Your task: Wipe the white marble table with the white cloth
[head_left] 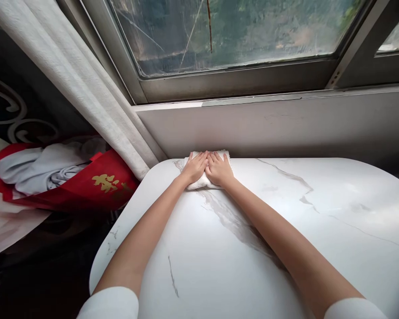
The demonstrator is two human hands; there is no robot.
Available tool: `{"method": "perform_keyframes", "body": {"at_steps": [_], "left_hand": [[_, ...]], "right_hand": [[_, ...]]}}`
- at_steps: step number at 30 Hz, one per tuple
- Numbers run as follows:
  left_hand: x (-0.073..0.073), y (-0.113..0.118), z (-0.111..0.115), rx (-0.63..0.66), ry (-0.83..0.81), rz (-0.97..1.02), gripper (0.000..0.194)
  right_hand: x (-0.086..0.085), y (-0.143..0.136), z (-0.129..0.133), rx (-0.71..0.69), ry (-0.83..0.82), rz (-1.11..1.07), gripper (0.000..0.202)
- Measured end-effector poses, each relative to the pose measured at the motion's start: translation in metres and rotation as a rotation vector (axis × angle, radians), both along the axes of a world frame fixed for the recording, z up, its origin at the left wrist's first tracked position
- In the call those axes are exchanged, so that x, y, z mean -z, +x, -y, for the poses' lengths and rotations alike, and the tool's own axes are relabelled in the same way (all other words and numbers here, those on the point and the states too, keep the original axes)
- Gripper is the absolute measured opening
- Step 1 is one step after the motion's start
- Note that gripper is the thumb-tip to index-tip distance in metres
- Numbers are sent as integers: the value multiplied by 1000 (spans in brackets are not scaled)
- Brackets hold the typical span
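A folded white cloth (204, 181) lies at the far edge of the white marble-patterned table (219, 261), close to the wall. My left hand (195, 168) rests flat on its left part, fingers stretched forward. On the right part of the cloth, my right hand (218, 169) lies flat too, with its fingers extended and the thumb side meeting my left hand. Both arms reach straight out over the tabletop. The palms press on the cloth from above, and its middle is hidden under them.
Behind the table rises a pale wall (252, 128) below a metal-framed window (239, 40). A whitish curtain (76, 75) hangs at the left. Beside the table's left edge is a red bag (83, 186) with gold print, holding grey fabric (46, 166). The table's corners are rounded.
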State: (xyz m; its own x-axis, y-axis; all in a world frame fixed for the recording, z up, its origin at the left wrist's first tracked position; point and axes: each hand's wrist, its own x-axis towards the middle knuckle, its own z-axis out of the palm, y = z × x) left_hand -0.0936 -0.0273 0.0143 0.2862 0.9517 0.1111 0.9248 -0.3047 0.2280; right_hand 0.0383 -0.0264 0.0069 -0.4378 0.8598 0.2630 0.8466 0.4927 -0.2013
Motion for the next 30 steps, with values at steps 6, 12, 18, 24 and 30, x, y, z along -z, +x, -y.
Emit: {"method": "perform_keyframes", "body": {"at_steps": [6,12,18,24,30], "left_hand": [[-2,-4,25,-13,-10,-35,54],[-1,-20,104,29,-26,-23,53],[-3,-36,203,41,-11,-10,51],[-3,-51,274,-96,-11,-25,50],[2,-88,284,-176,-27,3,51]], "right_hand": [[-5,-4,27,0,-50,-24,58],[-9,-7,107,-75,-147,-57,60],[-20,-6,189,-300,-326,-33,65],[-27,-22,240,-470,-362,-90,67],[-20,-56,249,-489,-187,-171,65]]}}
